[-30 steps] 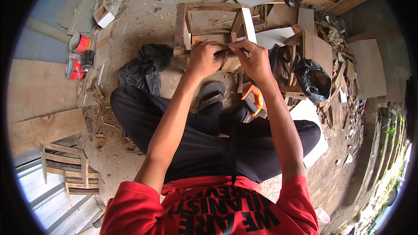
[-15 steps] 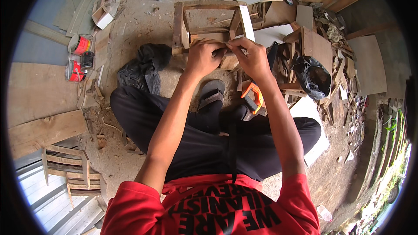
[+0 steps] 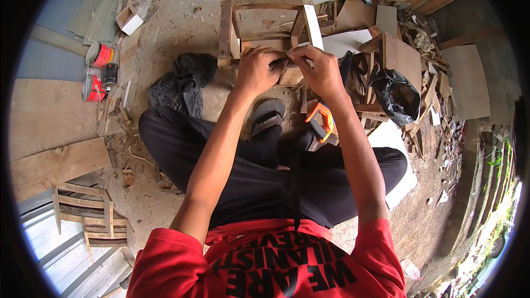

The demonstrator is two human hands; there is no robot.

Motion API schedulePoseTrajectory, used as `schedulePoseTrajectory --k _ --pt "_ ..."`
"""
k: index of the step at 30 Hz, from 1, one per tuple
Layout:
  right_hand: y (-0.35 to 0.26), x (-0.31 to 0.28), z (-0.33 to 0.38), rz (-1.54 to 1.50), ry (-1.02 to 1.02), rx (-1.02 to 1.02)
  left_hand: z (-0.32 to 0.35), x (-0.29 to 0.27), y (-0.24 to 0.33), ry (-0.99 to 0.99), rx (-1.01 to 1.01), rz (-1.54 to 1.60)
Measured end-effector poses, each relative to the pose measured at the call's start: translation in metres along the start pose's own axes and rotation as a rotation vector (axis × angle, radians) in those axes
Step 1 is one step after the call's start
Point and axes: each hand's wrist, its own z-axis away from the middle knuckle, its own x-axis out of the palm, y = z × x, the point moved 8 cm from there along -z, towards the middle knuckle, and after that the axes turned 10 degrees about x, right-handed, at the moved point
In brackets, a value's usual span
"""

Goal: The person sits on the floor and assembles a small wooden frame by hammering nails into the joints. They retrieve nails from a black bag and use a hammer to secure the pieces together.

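Wooden frame [image 3: 265,27] on floor, far centre | left hand [image 3: 258,70] and right hand [image 3: 317,72] closed on its near rail, perhaps pinching a small piece | step: fitting joint | next: steady alignment

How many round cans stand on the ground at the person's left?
3: a red-and-white can farthest from the person, a dark can just below it, and a red can beside that. More may be hidden.
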Motion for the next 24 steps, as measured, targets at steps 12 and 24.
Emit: schedulePoseTrajectory --k 12,24 --pt "0.018 -0.012 -0.003 -0.047 -0.005 0.117 0.002 0.002 -0.002 -0.031 -0.023 0.019" --pt "0.017 -0.018 0.001 -0.009 0.008 0.108 0.000 0.004 0.003 -0.063 0.008 -0.026"
